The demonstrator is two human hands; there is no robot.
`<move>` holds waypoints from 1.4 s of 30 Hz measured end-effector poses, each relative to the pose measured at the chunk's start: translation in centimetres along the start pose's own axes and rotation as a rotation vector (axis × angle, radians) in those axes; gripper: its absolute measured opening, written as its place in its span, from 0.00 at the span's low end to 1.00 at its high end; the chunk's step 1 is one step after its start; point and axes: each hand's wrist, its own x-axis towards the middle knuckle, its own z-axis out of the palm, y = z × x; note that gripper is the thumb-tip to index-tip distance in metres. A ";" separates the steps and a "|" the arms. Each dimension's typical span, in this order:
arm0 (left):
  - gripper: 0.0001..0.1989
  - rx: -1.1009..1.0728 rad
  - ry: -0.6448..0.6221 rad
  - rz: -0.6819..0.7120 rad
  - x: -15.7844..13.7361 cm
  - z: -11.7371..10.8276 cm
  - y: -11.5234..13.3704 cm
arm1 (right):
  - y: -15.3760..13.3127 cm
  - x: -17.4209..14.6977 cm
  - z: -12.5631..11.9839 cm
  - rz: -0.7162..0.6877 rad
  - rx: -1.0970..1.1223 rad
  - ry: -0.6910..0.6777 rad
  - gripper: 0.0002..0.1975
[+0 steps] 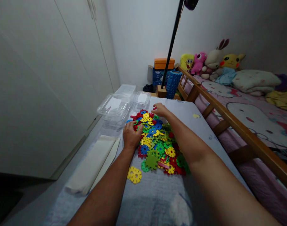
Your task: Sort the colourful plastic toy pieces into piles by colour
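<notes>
Along the left, a white wardrobe (70,78) runs close beside the table's left edge, hemming that side. A folded cream cloth (93,164) lies near the left edge; beyond it, at the far left, clear plastic containers (114,106) crowd the corner, white sheets showing through, their print unreadable. The left hand (132,135) rests at the left side of the mixed heap of plastic disc pieces (155,138), thumb spread apart from the fingers. Two yellow discs (134,175) lie just off the heap's near left side.

The heap sits mid-table, on a pale blue tablecloth (202,144). Above its far end, the right hand (161,110) pinches a small pink piece (154,108) between its fingertips. Beyond the table's far edge stand an orange box (164,63), a blue box (158,77) — its white lettering too small to read — a black pole (172,40) and a blue ribbed roller (173,84). Right of the right forearm the cloth lies bare up to the wooden bed rail (218,110) — a barrier along that side. Plush toys (212,61) line the bed's far side.
</notes>
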 end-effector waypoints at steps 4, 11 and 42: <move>0.15 0.026 0.012 0.000 0.1 0.1 -0.2 | -0.2 1.2 2.1 0.073 -0.038 -0.033 0.38; 0.22 0.080 -0.029 -0.044 0.1 0.5 -0.4 | -0.6 -0.1 1.4 -0.124 -0.146 -0.264 0.25; 0.20 0.036 -0.003 -0.162 0.3 -0.2 -0.2 | -8.3 -3.4 2.1 -0.443 -0.163 -0.346 0.18</move>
